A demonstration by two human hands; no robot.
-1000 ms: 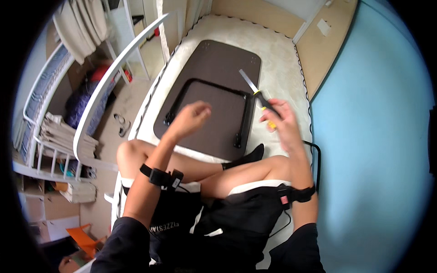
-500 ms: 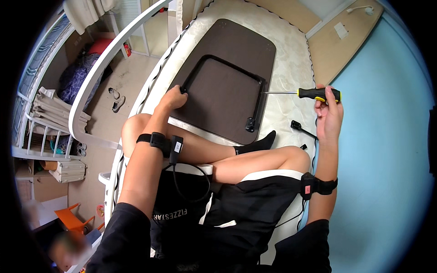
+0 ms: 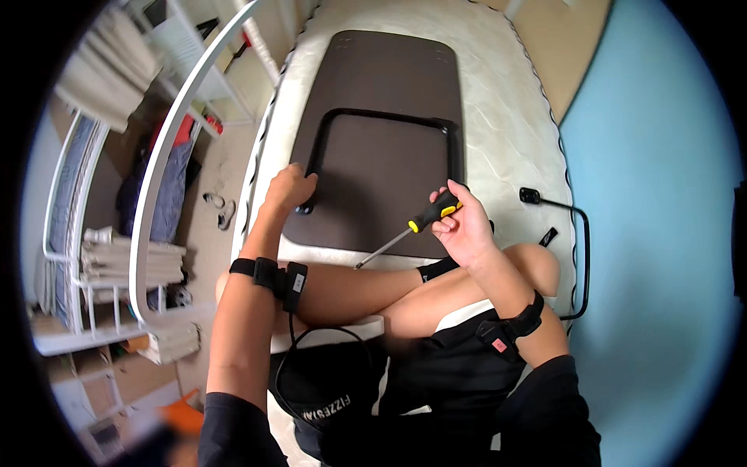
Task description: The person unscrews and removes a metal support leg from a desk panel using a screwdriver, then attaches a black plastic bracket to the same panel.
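A dark brown board [image 3: 377,183] with rounded corners lies flat before me, a black U-shaped metal leg [image 3: 385,117] resting on it. At the board's left edge, my left hand [image 3: 291,188] is closed round the near part of that leg's left arm; the fingers are partly hidden. My right hand [image 3: 465,227], over the board's near right corner, grips a screwdriver [image 3: 442,208] by its black and yellow handle. The shaft slants down to the left, its tip above my shin and apart from the leg.
A second black metal leg [image 3: 583,241] lies on the cream mattress [image 3: 510,117] along the blue wall [image 3: 654,194]. A small black piece [image 3: 549,237] is near my knee. A white bed rail [image 3: 140,210] curves along the left, with shoes [image 3: 226,214] on the floor below.
My right hand has brought the screwdriver left and nearer to me, turning its tip from the leg's right arm toward my shin. My left hand keeps its place by the leg. The view has shifted.
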